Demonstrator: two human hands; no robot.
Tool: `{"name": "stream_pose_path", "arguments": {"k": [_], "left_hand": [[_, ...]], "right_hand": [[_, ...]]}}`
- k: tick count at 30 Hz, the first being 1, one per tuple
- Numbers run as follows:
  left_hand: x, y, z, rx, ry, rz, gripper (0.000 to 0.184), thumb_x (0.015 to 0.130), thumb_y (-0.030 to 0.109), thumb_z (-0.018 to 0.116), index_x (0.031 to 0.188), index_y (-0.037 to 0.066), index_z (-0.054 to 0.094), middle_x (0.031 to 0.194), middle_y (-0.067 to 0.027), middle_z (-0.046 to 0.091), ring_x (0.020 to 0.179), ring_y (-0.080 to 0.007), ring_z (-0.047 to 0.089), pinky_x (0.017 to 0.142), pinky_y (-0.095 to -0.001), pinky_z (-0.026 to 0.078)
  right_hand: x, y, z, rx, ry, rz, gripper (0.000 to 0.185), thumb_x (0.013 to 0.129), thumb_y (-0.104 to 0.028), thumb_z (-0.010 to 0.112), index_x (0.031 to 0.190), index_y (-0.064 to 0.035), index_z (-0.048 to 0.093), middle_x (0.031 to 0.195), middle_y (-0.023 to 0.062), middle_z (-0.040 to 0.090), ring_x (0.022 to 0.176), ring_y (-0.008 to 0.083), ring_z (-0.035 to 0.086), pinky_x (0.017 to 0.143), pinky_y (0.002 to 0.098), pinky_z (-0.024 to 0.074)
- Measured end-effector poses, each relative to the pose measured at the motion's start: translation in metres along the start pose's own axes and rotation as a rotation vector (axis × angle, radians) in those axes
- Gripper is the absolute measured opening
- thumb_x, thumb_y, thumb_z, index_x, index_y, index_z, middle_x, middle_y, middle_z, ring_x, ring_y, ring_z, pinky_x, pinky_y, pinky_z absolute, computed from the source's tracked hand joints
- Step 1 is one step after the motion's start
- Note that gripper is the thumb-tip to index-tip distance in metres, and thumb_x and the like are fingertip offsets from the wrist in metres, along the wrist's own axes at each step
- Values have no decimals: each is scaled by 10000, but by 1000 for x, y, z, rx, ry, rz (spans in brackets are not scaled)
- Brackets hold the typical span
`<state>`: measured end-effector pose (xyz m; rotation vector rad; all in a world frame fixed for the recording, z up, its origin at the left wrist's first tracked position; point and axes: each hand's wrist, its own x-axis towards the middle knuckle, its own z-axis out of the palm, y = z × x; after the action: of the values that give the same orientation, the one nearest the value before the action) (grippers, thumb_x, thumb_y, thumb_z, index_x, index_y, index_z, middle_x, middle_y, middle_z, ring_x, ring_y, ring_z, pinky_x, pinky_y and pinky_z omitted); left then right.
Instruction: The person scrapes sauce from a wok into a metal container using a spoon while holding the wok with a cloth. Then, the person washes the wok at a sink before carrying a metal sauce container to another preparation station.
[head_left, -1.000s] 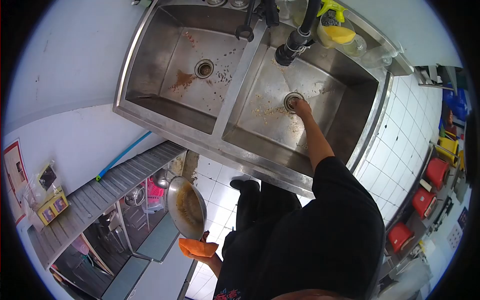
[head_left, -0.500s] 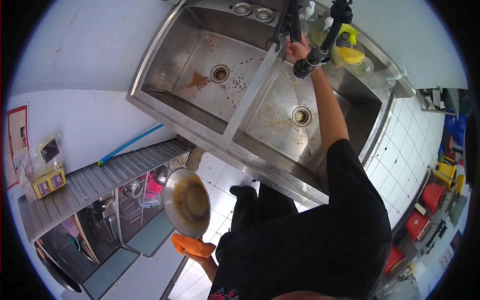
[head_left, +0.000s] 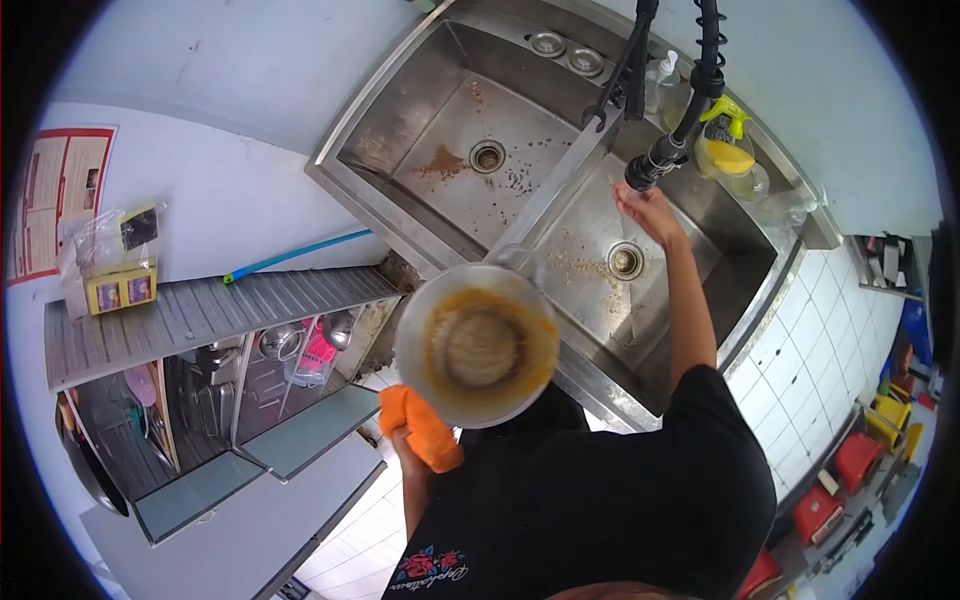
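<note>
My left hand (head_left: 408,452) is closed around an orange cloth (head_left: 425,432) at the near rim of a round metal pan (head_left: 480,350). Brown and yellow residue coats the inside of the pan, which is tilted toward me beside the sink's front edge. A blurred loop handle shows at its far rim. My right hand (head_left: 645,210) is over the right sink basin (head_left: 690,270), just under the black faucet nozzle (head_left: 642,175). Its fingers look stretched out, with nothing visible in them; the nozzle is very close to them.
Food scraps lie in the left basin (head_left: 430,120) and around the right drain (head_left: 626,262). Soap bottles (head_left: 662,82) and a tub with a yellow sponge (head_left: 728,155) stand behind the faucet. Left, a ribbed metal shelf (head_left: 230,315) tops an open cabinet holding pots.
My left hand has raised the pan and brought it right, toward the sink edge. My right hand has come down from beside the faucet's upright to below the nozzle. The view has shifted.
</note>
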<state>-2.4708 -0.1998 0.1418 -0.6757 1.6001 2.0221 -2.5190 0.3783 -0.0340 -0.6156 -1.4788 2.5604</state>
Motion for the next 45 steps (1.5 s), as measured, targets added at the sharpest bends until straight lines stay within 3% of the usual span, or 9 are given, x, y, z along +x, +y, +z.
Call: {"name": "stream_pose_path", "arguments": {"k": [7,9,15,21,27,31,38,42,45], "left_hand": [[47,-46,120,69,-179,-69,531,841,147,501,1357,33,449,1235,-143,591,1069,-283,643,879,-407,564],[57,-62,169,40,-258,-47,476,877,93,484,1347,25,453,1230,-132,588,1072,-265,639,889,-391,560],[148,-179,254,11,-325,-13,387,920,71,487,1306,36,475,1203,-94,578,1057,-204,625,875,-343,554],[231,-269,301,-140,-332,-108,393,913,43,498,1304,38,458,1229,-68,554,1105,-183,575,916,-322,498],[267,-315,309,398,-52,-24,398,960,131,580,1301,36,400,1210,-93,560,1094,-223,588,914,-375,506],[215,-261,302,535,153,-112,430,968,220,608,1280,19,390,1232,-110,553,1121,-212,568,920,-361,485],[62,-139,164,43,-512,-88,516,980,252,587,1396,14,397,1301,-70,546,1213,-183,534,1024,-334,446],[-10,-73,54,129,-303,-35,451,951,255,638,1303,17,485,1200,-52,589,1147,-152,551,1001,-305,440],[-30,-90,-39,131,9,100,415,946,238,639,1267,17,497,1168,-64,599,1101,-149,575,963,-303,469]], "right_hand": [[-23,-44,36,-181,171,-215,101,928,-68,634,1020,-29,620,894,32,636,853,118,607,798,274,514],[-16,-48,5,-199,116,-200,271,893,19,593,1158,-38,589,1042,34,633,994,122,592,890,299,494],[-63,-132,87,-194,-23,-497,431,854,35,634,1267,-39,535,1208,36,559,1186,160,503,1062,337,351],[-51,-126,84,-598,60,-450,236,873,-50,704,1089,-28,612,1006,26,670,931,105,604,858,278,484],[-57,-124,67,-556,17,-372,269,881,-75,713,1120,-13,604,1070,53,682,957,111,613,886,295,486],[-55,-121,68,-619,247,-478,289,888,-73,705,1149,-8,599,1086,52,687,970,108,620,870,279,494],[-59,-106,46,-659,236,-504,347,882,-61,712,1189,-5,561,1219,82,627,1076,125,578,929,281,469],[-45,-73,37,-449,234,-376,352,871,-55,719,1172,-32,539,1104,93,637,972,182,647,843,319,537],[-42,-74,56,-545,173,-306,610,864,-110,738,1349,30,395,1130,118,627,1033,203,626,914,326,515]]}}
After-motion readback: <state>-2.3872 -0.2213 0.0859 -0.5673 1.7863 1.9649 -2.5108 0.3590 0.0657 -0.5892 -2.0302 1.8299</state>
